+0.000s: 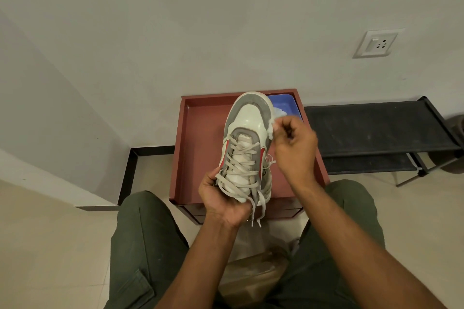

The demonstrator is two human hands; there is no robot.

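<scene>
A pale wall (226, 20) fills the upper half of the head view, and a beige tiled floor (50, 233) runs below it. To the right, a black two-tier shoe rack (376, 128) stands against the wall. Just beside it is a red-brown low cabinet (198, 133) with a raised rim round its top. The person sits facing this cabinet, with the knees of their dark green trousers (143, 246) on either side of it. A crumpled clear plastic bag (253, 266) lies on the floor between the legs.

A white and grey sneaker (248, 118) with red side stripes is held over the cabinet top, toe pointing away towards the wall. Its grey laces (241, 158) are loose and their ends dangle past the heel. The left hand (221, 198) cups the heel end from below, fingers curled round it. The right hand (296, 148) pinches a small white wad (275, 125) and presses it against the right edge of the toe area.

A blue tray (288, 103) sits in the cabinet's far right corner, partly hidden by the shoe. A white wall socket (376, 44) is mounted above the rack.
</scene>
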